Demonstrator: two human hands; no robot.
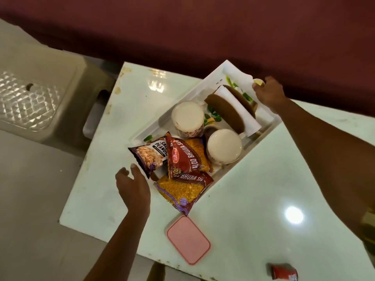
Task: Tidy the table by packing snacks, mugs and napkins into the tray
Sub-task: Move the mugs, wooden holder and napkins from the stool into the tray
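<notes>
A white tray (177,102) lies at an angle on the white table (253,189). Two white mugs (187,116) (224,148) stand in it. Beside them a brown holder (224,113) carries white napkins (237,106). A salted peanuts packet (149,157) and two red-and-yellow aloo bhujia packets (186,157) (182,191) are piled at its near end and hang over the rim. My right hand (267,94) grips the tray's far right end, thumb on the rim. My left hand (133,185) hovers with spread fingers just beside the peanuts packet, holding nothing.
A pink-lidded box (188,239) sits on the table near its front edge. A small red packet (283,271) lies at the bottom right. A beige plastic stool (40,94) stands left of the table, and a dark red wall runs behind.
</notes>
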